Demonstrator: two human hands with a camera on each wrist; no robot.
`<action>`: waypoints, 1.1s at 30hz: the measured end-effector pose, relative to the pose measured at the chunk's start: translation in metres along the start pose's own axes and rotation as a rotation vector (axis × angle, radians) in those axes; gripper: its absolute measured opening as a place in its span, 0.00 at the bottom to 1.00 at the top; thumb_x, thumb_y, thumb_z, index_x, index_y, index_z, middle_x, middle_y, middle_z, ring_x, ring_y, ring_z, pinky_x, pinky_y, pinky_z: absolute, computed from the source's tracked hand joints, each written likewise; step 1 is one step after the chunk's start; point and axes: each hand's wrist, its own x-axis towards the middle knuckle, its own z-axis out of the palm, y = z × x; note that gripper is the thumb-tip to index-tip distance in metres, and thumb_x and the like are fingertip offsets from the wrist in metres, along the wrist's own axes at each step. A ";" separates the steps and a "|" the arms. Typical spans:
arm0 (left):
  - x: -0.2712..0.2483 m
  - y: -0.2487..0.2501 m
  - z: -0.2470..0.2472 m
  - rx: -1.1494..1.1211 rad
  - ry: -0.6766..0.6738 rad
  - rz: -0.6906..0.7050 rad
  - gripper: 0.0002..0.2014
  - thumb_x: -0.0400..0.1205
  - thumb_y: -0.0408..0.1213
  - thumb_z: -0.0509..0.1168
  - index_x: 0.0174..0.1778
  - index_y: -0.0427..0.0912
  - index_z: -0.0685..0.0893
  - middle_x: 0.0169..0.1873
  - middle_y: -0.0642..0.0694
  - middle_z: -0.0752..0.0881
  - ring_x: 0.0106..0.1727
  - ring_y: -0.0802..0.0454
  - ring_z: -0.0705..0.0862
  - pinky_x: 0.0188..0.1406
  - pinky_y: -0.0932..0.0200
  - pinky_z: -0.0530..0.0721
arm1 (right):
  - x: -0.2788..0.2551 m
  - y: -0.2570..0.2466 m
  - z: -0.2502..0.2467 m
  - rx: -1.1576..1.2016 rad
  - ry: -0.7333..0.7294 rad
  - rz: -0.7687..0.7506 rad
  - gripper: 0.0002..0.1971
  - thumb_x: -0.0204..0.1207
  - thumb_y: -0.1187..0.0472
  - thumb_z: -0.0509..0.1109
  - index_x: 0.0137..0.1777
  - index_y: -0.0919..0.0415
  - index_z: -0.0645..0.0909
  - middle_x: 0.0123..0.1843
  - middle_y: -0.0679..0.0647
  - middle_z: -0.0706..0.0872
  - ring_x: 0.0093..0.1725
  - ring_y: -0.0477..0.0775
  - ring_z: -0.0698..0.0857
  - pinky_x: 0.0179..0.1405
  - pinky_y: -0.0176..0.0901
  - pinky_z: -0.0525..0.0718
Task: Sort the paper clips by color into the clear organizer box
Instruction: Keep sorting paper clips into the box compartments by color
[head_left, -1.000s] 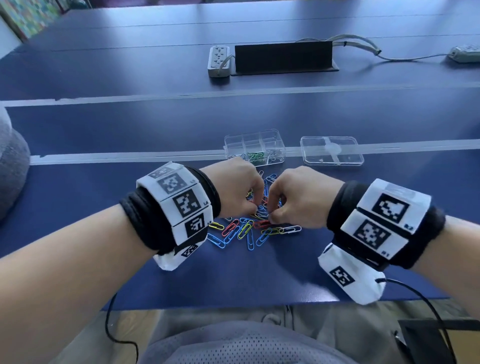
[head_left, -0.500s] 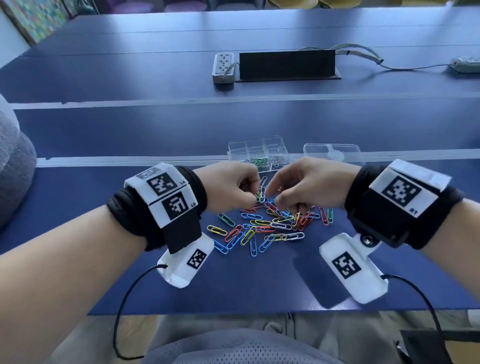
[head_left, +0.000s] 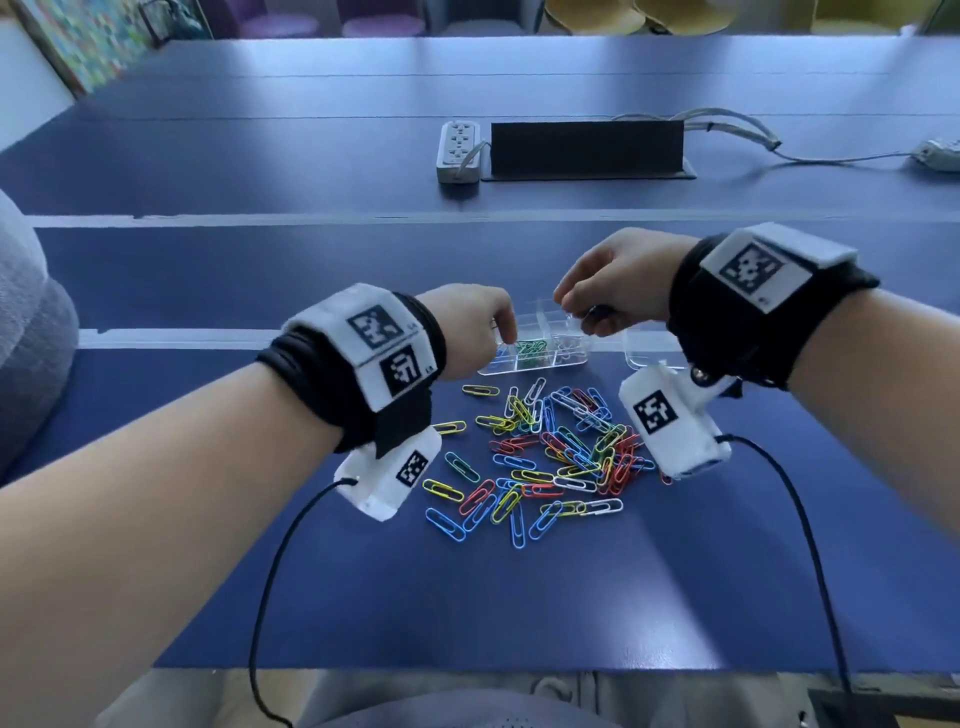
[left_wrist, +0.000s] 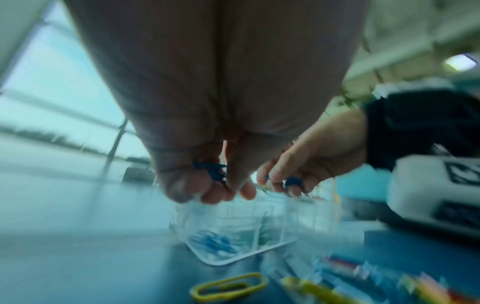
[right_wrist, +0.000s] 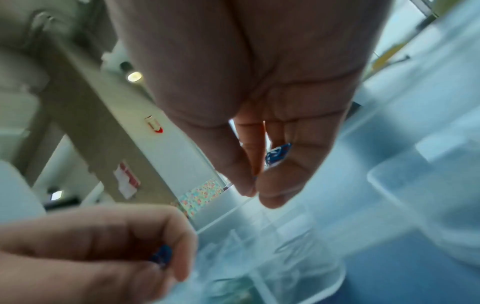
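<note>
Over the middle of the blue counter (head_left: 519, 613), both hands hang above the clear organizer box (head_left: 535, 358), which sits just behind the loose pile of paper clips (head_left: 550, 452). The left hand (head_left: 475, 330) has its fingers curled down, pinching a few blue clips (left_wrist: 211, 170) over the box's left end. The right hand (head_left: 613, 283) is higher, over the box's right part, fingers bunched round more blue clips (right_wrist: 278, 153). Inside the box, one compartment holds green clips (head_left: 530, 349), the left one holds blue clips, and the right one holds pale ones. The box lid (head_left: 641, 348) lies just right of the box, partly hidden by the right wrist. At the far edge sit a power strip (head_left: 458, 151) and a black cable flap (head_left: 587, 148).
</note>
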 end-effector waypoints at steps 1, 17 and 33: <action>0.002 0.001 0.000 0.075 0.010 0.028 0.16 0.81 0.28 0.55 0.58 0.47 0.81 0.45 0.47 0.81 0.52 0.45 0.79 0.51 0.59 0.75 | 0.006 -0.001 -0.001 -0.129 0.056 -0.008 0.07 0.74 0.71 0.67 0.44 0.61 0.85 0.31 0.54 0.83 0.28 0.51 0.82 0.34 0.38 0.87; 0.013 0.006 0.000 0.288 0.031 0.174 0.17 0.73 0.27 0.60 0.50 0.51 0.86 0.53 0.45 0.84 0.53 0.43 0.84 0.55 0.51 0.84 | 0.025 -0.019 0.012 -0.605 0.125 -0.143 0.19 0.68 0.73 0.69 0.57 0.54 0.86 0.42 0.53 0.81 0.45 0.57 0.85 0.39 0.40 0.80; 0.007 -0.011 -0.001 0.148 0.112 0.219 0.11 0.77 0.33 0.64 0.53 0.47 0.86 0.48 0.48 0.87 0.45 0.55 0.77 0.57 0.54 0.81 | 0.014 -0.010 0.009 -0.502 0.176 -0.152 0.18 0.71 0.73 0.64 0.54 0.53 0.86 0.49 0.54 0.86 0.50 0.58 0.88 0.49 0.44 0.87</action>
